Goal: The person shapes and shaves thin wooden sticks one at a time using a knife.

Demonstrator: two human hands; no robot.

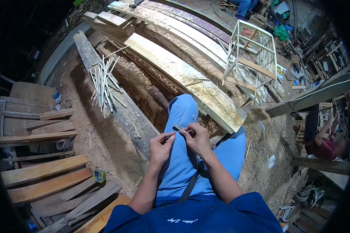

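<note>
My left hand (162,148) is closed in a pinch over my lap, its fingertips at the lower end of a thin pale stick (184,113). The stick slants up and away over my blue-clad knee. Close beside it, my right hand (197,140) pinches a small flat piece (177,127), grey with a dark edge, which crosses the stick. I cannot tell whether this piece is a blade. Ahead and to the left, a loose bundle of thin pale sticks (102,83) lies across a weathered plank (127,116).
A long pale board (171,64) strewn with shavings runs beyond my knees. To its right stands a white barred wooden cage (252,58). Stacked boards (46,171) and a yellow tape measure (99,175) are at left. Another person (326,147) is at far right.
</note>
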